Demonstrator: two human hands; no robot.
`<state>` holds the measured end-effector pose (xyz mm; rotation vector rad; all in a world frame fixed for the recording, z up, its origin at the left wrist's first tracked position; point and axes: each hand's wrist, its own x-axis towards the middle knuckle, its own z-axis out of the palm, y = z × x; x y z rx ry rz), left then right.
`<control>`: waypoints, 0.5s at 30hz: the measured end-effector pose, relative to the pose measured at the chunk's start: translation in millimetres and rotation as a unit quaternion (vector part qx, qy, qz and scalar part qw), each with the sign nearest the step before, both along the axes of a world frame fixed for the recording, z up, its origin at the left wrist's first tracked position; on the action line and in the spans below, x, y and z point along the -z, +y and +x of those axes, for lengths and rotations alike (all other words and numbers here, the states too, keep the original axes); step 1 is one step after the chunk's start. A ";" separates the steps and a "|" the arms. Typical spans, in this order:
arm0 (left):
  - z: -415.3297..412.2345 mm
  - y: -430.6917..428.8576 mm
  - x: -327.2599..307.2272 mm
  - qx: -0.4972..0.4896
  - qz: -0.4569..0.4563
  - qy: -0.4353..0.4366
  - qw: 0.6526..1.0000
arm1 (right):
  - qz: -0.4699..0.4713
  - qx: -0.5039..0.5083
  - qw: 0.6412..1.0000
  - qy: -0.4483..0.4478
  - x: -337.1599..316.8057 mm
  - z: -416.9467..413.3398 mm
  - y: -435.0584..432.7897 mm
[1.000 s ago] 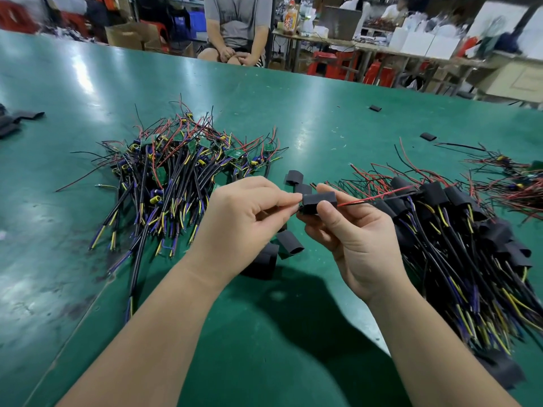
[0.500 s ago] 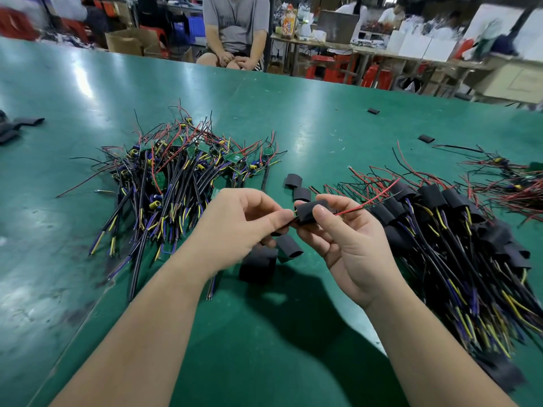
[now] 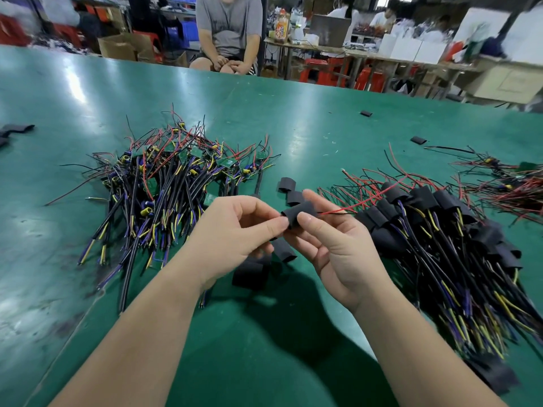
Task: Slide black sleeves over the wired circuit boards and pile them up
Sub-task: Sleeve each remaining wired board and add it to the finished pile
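Note:
My right hand (image 3: pixel 332 245) pinches a black sleeve (image 3: pixel 299 213) between thumb and fingers, above the green table (image 3: pixel 264 333). A red wire (image 3: pixel 343 209) sticks out of the sleeve's right end. My left hand (image 3: pixel 232 236) pinches the sleeve's left end; the board inside is hidden. A heap of bare wired circuit boards (image 3: pixel 170 186) lies to the left. A pile of sleeved boards (image 3: pixel 446 239) lies to the right. Several loose black sleeves (image 3: pixel 286 184) lie between and under my hands.
A smaller tangle of red-wired boards (image 3: pixel 511 186) lies at the far right. Stray sleeves (image 3: pixel 418 140) sit farther back and at the left edge (image 3: pixel 17 129). A seated person (image 3: pixel 229 33) is beyond the table's far edge, with cluttered benches behind.
The sleeve has tilted from level to slanting, and my right thumb has shifted across its front. Both hands stay together over the same spot.

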<state>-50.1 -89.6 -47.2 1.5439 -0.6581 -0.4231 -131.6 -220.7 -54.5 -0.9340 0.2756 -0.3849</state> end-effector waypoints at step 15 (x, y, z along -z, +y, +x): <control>34.4 8.2 20.4 -0.264 0.108 -0.124 0.950 | -0.440 0.303 0.843 0.065 -35.6 -35.6 -80.3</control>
